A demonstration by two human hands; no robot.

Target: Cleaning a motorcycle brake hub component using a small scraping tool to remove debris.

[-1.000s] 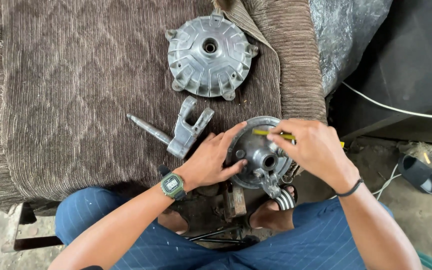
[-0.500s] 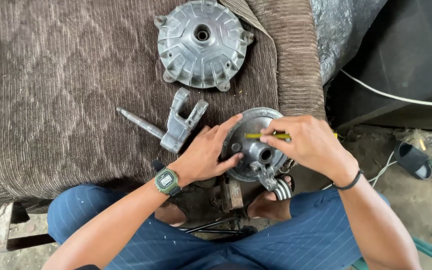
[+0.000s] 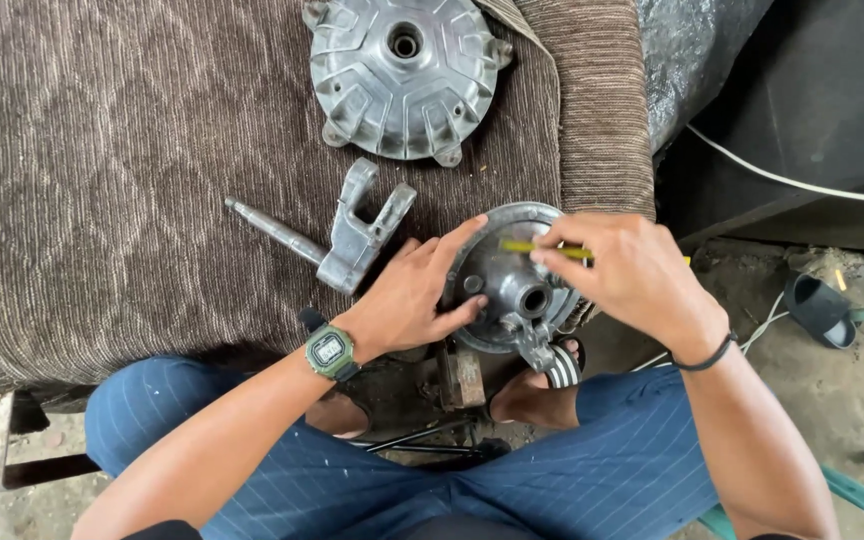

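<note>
The left hand stays spread flat on the round plate, fingers against its left rim, as half a second ago. The right hand still pinches a yellow tool across the plate's top. The plate sits at the cushion edge. Left of the left grip lies the forked bracket; above, the hub, now nearer the upper frame edge.

Small grey watch screen, square green case, left wrist
</note>
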